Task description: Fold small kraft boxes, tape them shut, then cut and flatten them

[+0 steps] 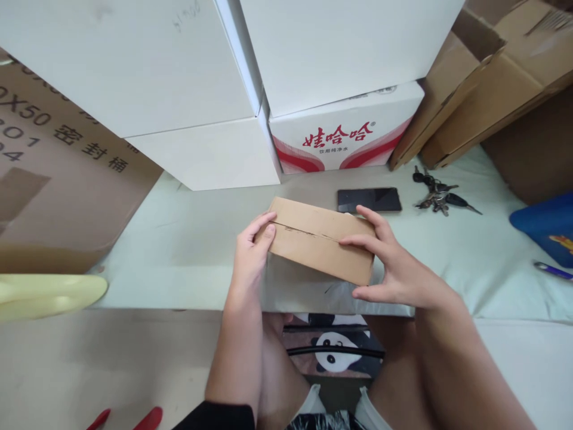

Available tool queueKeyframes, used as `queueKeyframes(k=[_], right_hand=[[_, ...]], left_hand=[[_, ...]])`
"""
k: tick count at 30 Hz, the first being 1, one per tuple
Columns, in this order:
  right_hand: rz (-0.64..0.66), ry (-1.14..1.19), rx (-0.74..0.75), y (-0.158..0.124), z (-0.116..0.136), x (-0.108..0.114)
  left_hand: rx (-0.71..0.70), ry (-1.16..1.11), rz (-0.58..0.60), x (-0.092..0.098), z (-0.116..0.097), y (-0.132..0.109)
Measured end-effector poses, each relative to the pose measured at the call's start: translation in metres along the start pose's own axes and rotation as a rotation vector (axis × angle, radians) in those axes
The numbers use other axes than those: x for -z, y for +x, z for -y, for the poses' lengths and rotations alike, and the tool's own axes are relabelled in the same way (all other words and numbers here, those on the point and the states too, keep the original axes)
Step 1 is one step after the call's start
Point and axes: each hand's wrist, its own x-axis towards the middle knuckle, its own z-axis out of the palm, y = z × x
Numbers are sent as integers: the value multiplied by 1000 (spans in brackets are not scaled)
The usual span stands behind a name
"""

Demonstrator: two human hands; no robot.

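Looks like a storage corner here — white cartons stacked beyond the left hand, brown boxes up past the right hand.

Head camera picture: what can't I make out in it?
All in the head view:
Inside of the small brown cardboard box: hidden by its cardboard walls.
Some fingers of the left hand: hidden by that box and the hand itself.
Bit of the black rectangular phone: covered by a fingertip of the right hand.
Rest of the smooth blue object: cut off by the right edge.
Grey handwriting, top: too faint to read.
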Motion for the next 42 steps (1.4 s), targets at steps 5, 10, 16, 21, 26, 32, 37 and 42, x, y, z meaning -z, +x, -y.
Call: queueKeyframes(k=[5, 10, 16, 21, 26, 32, 37, 42], right_hand=[[20, 4, -55, 0, 1, 0], [-23, -5, -65, -3, -4, 0], [-63, -3, -167, -2, -9, -10], [-95, 37, -129, 5, -13, -13], [-185, 30, -91, 9, -7, -11], [-254, 115, -64, 8, -5, -9], [-309, 198, -122, 5, -7, -6], [-282, 295, -156, 6, -6, -4]], left_hand=[[19, -30, 9, 1, 3, 2], [-11, 20, -3, 2, 2, 2], [4, 10, -39, 1, 4, 4], [-18, 36, -19, 1, 6, 3], [-30, 15, -16, 4, 8, 4], [-23, -17, 33, 8, 12, 3], [-63, -58, 125, 10, 16, 0], [-91, -138, 148, 10, 15, -1]])
